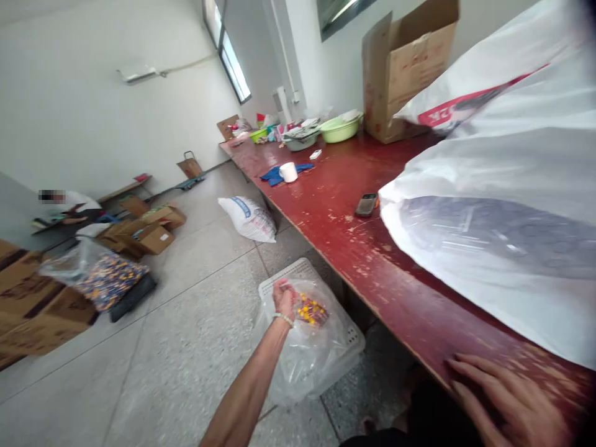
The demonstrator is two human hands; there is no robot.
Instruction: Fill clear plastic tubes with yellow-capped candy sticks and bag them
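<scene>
Right hand (507, 397) rests at five o'clock on the worn red edge of a desk (410, 267), its fingers (470, 372) spread open on the chipped paint. At six o'clock, a left hand (284, 298) with a beaded bracelet (283, 319) reaches down beside the desk, fingers (281, 290) closed on the gathered top of a clear plastic bag (298, 366) holding small yellow and red pieces (311, 309). The bag lies over a white plastic crate (284, 276) on the floor (186, 372). Its thin film looks light, soft and slippery, so the gathered neck appears the surest hold. A bulging white sack (488, 186) fills three o'clock on the desk, just beside a phone (366, 204). A co-worker (69, 208) sits near cardboard boxes (149, 239) at ten o'clock.
</scene>
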